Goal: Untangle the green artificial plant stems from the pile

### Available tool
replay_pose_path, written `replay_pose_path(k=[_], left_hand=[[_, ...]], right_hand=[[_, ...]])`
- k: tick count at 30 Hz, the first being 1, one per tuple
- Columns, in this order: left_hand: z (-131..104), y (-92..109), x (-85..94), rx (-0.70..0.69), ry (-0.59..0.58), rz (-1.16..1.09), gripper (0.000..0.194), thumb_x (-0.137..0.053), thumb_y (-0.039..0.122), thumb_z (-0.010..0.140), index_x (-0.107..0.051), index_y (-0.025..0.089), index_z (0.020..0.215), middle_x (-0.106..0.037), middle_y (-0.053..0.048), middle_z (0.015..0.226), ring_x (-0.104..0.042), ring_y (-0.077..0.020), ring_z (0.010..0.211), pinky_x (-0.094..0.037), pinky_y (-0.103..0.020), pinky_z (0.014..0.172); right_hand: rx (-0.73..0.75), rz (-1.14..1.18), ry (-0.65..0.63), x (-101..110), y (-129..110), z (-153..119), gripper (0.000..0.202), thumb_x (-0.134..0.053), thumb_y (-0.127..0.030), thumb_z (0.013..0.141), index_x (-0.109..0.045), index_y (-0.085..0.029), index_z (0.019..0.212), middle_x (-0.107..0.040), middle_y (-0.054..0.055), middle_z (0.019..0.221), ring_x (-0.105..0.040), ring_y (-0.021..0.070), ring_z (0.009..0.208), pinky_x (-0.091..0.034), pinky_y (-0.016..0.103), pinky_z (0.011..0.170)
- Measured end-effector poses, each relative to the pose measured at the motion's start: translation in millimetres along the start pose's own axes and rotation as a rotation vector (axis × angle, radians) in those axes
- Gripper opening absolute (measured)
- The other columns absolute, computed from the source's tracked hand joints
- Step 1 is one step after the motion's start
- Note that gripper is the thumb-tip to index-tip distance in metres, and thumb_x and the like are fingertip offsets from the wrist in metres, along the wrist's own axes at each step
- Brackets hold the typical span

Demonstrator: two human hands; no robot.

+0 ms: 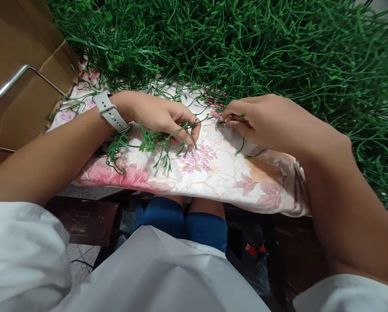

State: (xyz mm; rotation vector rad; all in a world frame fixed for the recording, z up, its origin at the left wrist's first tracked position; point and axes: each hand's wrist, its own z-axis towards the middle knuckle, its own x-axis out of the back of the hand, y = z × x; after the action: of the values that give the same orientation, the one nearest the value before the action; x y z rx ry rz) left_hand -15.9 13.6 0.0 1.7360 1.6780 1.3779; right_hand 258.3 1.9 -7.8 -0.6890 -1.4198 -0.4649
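Observation:
Green plastic stems with small branching tips point(163, 145) hang from my left hand point(171, 121), whose thumb and fingers are pinched round them above the floral cloth point(213, 182). To the right, my right hand point(249, 119) is closed, thumb against forefinger, with bits of green stem showing at its fingertips and below the palm. The two hands are a short way apart, both just over the cloth. A large heap of the same green stems point(213, 43) lies right behind them.
A cardboard box point(27, 43) stands at the left, with a bent metal rod point(8, 86) in front of it. The cloth's front edge hangs over my knees. Under the left forearm, more green stems point(115, 151) lie on the cloth. The heap extends down the right side.

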Motion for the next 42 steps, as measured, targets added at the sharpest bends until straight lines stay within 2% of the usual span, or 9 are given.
replay_pose_path(k=[6, 10, 13, 17, 22, 27, 33, 38, 42], left_hand=[[2, 1, -2.0, 0.013, 0.06, 0.074, 0.031, -0.071, 0.043, 0.09, -0.075, 0.015, 0.104, -0.069, -0.004, 0.074, -0.061, -0.0149, 0.069, -0.046, -0.025, 0.069], [5, 7, -6.5, 0.021, 0.098, 0.139, 0.024, -0.067, 0.035, 0.089, -0.075, 0.016, 0.103, -0.066, -0.003, 0.075, -0.061, -0.0161, 0.071, -0.045, -0.026, 0.067], [7, 11, -10.8, 0.007, 0.121, 0.206, 0.02, -0.065, 0.024, 0.083, -0.075, 0.016, 0.099, -0.065, -0.003, 0.075, -0.06, -0.0174, 0.074, -0.046, -0.027, 0.068], [8, 10, -14.9, -0.021, 0.159, 0.237, 0.019, -0.064, 0.019, 0.078, -0.074, 0.016, 0.094, -0.065, -0.003, 0.078, -0.061, -0.0182, 0.078, -0.046, -0.027, 0.071], [8, 4, -12.8, -0.023, 0.172, 0.206, 0.014, -0.065, 0.03, 0.087, -0.071, 0.017, 0.087, -0.063, -0.003, 0.074, -0.059, -0.0163, 0.073, -0.045, -0.026, 0.067], [6, 0, -7.8, -0.032, 0.123, 0.1, 0.039, -0.063, 0.051, 0.096, -0.067, 0.017, 0.077, -0.056, -0.002, 0.064, -0.049, -0.0114, 0.055, -0.04, -0.026, 0.058], [10, 4, -13.3, -0.097, 0.22, 0.013, 0.039, -0.057, 0.044, 0.101, -0.066, 0.016, 0.075, -0.055, -0.002, 0.06, -0.049, -0.0112, 0.056, -0.042, -0.026, 0.06], [9, 2, -12.2, -0.104, 0.243, 0.041, 0.04, -0.058, 0.042, 0.099, -0.062, 0.016, 0.069, -0.054, -0.001, 0.059, -0.044, -0.0085, 0.053, -0.038, -0.025, 0.059], [4, -1, -5.1, -0.082, 0.162, 0.118, 0.045, -0.059, 0.052, 0.097, -0.063, 0.017, 0.069, -0.049, 0.0, 0.057, -0.041, -0.0087, 0.054, -0.037, -0.025, 0.057]], right_hand=[[0.099, 0.182, 0.226, 5, -18, -4, 0.066, -0.073, -0.032, 0.089, -0.047, -0.02, 0.149, -0.059, 0.001, 0.08, -0.054, 0.0171, 0.066, -0.043, 0.031, 0.063], [0.3, 0.043, 0.402, -9, -32, 1, 0.042, -0.063, -0.029, 0.101, -0.057, -0.02, 0.142, -0.062, 0.002, 0.084, -0.057, 0.0153, 0.07, -0.043, 0.03, 0.064], [0.442, -0.082, 0.401, -24, -36, 8, 0.028, -0.052, -0.026, 0.108, -0.067, -0.026, 0.132, -0.06, 0.001, 0.078, -0.055, 0.0144, 0.066, -0.037, 0.029, 0.059], [0.484, -0.053, 0.354, -35, -33, 13, 0.026, -0.047, -0.019, 0.108, -0.072, -0.025, 0.109, -0.059, 0.002, 0.075, -0.055, 0.0144, 0.065, -0.037, 0.029, 0.059], [0.449, 0.149, 0.425, -30, -29, 13, 0.013, -0.054, -0.014, 0.103, -0.064, -0.021, 0.098, -0.065, 0.002, 0.079, -0.059, 0.0142, 0.07, -0.041, 0.028, 0.063], [0.414, 0.33, 0.317, -19, -21, 13, 0.015, -0.055, -0.014, 0.102, -0.054, -0.02, 0.088, -0.051, -0.003, 0.071, -0.043, 0.0109, 0.062, -0.036, 0.028, 0.061], [0.315, 0.478, 0.308, -17, -17, 16, 0.022, -0.057, -0.021, 0.101, -0.048, -0.021, 0.081, -0.045, -0.003, 0.068, -0.036, 0.0116, 0.06, -0.031, 0.031, 0.06], [0.229, 0.317, 0.422, -11, -8, 14, 0.025, -0.056, -0.014, 0.089, -0.041, -0.023, 0.072, -0.04, -0.003, 0.061, -0.032, 0.0134, 0.056, -0.029, 0.033, 0.061], [-0.094, 0.255, 0.677, -3, 28, 9, 0.026, -0.061, -0.014, 0.084, -0.042, -0.023, 0.069, -0.039, -0.002, 0.062, -0.033, 0.014, 0.06, -0.026, 0.033, 0.064]])
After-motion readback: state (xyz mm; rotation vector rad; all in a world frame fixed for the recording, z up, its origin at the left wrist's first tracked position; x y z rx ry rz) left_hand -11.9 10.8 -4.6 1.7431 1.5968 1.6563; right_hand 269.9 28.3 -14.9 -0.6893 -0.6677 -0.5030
